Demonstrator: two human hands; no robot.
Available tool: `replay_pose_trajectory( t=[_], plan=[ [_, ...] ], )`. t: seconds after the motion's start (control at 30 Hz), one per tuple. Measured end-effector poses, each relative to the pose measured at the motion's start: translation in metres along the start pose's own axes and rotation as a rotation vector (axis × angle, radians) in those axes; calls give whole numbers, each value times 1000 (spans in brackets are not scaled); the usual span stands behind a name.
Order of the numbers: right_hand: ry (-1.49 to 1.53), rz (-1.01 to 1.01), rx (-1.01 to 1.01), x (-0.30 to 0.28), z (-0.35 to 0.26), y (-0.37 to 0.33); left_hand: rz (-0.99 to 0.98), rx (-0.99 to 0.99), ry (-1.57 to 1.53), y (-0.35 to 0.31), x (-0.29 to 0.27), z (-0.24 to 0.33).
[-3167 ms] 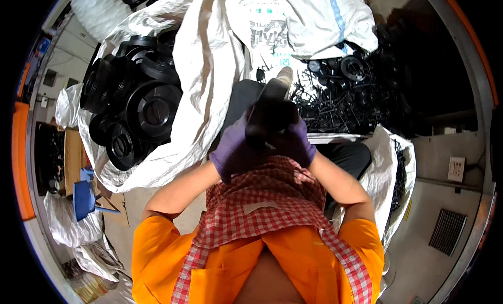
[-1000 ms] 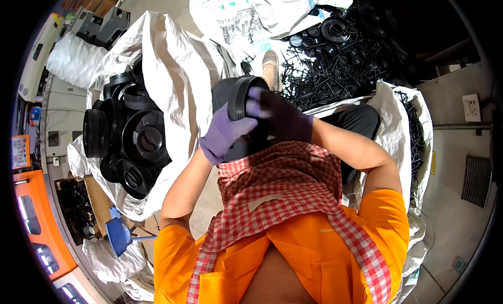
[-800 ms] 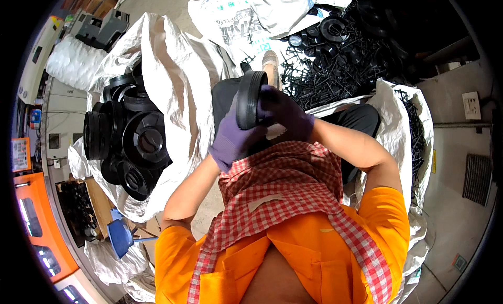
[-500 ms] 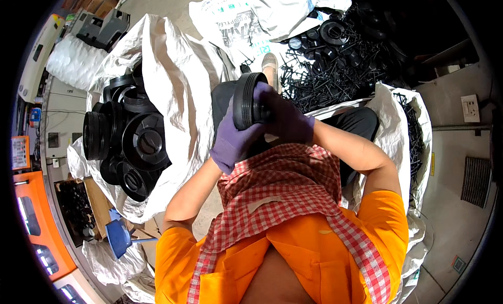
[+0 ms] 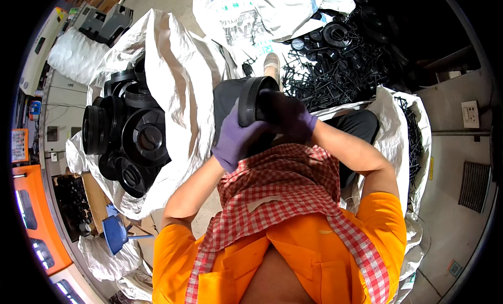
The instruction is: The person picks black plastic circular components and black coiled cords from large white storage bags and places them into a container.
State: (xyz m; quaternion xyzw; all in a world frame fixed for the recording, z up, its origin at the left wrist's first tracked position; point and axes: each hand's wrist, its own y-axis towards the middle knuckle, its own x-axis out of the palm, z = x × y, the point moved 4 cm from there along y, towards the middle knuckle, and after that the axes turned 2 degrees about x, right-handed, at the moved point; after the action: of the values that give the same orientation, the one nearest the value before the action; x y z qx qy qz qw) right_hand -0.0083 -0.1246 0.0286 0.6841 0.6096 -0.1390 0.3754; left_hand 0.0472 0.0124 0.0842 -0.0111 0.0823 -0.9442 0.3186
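Observation:
A black round plastic part with a ribbed rim (image 5: pixel 250 102) stands on edge above my lap, its hollow side turned to the right. My left hand (image 5: pixel 236 139), in a purple glove, is closed round its lower left edge with the thumb up along the rim. From the right, my gloved right hand (image 5: pixel 296 118) reaches into the hollow side, its fingers bent against the part and partly lost in shadow. Left of my arm, a white woven sack (image 5: pixel 181 94) holds several similar black round parts (image 5: pixel 144 139).
Ahead on the right lies a heap of thin black plastic pieces (image 5: pixel 335 68) with some round parts, beside a printed white sack (image 5: pixel 236 24). Another white sack (image 5: pixel 393 113) with thin black pieces stands by my right arm. A blue scoop-like item (image 5: pixel 115 233) lies at lower left.
The black ribbed part has shifted slightly right and turned a little. My right hand's fingers have moved from its upper rim down into its hollow side. My left hand keeps its hold.

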Motion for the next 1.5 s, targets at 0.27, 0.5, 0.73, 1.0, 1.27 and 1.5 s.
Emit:
replay_pose_trajectory(
  t=[0.27,0.5,0.73,1.0,1.27,1.5],
  plan=[
    [971,-87,245,31,-5,10,-133,733,904,-13,-9,-9],
    [-65,37,-272,2,-36,29,-365,1175,1042,-69,-22,50],
    [874,-48,311,55,-37,73,750,656,1527,-58,-202,116],
    [-236,159,407,2,149,-10,611,647,646,-16,-90,137],
    [-646,-387,1058,-51,273,-100,248,486,363,168,-15,16],
    [-941,-876,524,-6,305,-62,308,110,80,232,-11,-34]
  ],
)
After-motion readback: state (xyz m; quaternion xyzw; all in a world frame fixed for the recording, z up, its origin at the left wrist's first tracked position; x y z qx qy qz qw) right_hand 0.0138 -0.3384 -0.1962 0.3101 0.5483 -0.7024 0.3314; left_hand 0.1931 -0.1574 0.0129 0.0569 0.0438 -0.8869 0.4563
